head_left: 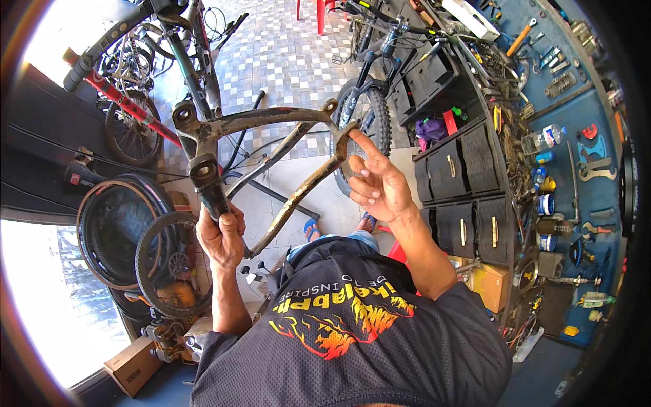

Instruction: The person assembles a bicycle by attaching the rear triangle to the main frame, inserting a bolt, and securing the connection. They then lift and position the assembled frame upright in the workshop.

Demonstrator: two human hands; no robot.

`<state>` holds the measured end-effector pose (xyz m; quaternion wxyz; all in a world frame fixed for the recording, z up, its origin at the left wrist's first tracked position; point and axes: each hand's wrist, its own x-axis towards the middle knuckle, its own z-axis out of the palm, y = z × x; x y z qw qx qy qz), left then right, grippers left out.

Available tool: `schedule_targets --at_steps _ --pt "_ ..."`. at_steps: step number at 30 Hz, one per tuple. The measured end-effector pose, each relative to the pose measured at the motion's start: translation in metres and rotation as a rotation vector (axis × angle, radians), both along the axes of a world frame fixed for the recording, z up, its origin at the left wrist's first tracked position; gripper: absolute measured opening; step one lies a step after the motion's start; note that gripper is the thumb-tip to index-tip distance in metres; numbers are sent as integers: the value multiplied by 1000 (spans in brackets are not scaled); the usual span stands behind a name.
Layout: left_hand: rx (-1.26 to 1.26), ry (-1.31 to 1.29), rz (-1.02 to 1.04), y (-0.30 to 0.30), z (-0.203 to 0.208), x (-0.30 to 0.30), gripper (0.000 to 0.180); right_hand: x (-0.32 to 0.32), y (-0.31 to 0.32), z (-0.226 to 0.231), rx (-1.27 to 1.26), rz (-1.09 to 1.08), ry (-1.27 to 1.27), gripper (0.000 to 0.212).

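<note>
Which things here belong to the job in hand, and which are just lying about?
Seemingly in use:
bike frame piece
left hand, gripping it
right hand, touching its end

Seemingly lying about:
tires
cardboard box
hammer
plastic bottle

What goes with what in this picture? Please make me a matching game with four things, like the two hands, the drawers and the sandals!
Column one
1. left hand
2. drawers
3. right hand
4. sandals

Column two
A. pointing, at the right end of the bike frame
B. blue
C. gripping a dark tube of the bike frame
D. black

Right pairs: 1-C, 2-D, 3-A, 4-B
</note>
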<state>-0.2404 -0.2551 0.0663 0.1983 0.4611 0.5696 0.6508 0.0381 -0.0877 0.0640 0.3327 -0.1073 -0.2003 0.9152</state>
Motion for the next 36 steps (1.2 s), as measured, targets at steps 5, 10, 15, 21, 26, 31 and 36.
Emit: schedule_targets --at_steps 5,10,15,21,26,31,36 --pt "49 -51 -10 0 4 4 51 -2 -3 -8 612 -147 -669 69" --pt "-42 76 -16 -1 6 -2 56 5 4 -11 1674 -386 -1598 74" --pt "27 -31 5 3 -3 -1 52 -2 -9 0 796 -244 -831 69" --pt "152 -238 185 15 -19 -16 51 -6 -26 27 322 -149 -274 68" --pt "133 -402 191 15 -20 -55 56 14 -4 41 1257 -539 -705 36" --pt "50 -616 90 26 -26 -77 60 2 22 32 840 -302 -505 35" --pt "-108 -753 19 46 -48 -84 57 -29 3 29 856 -191 -236 36"
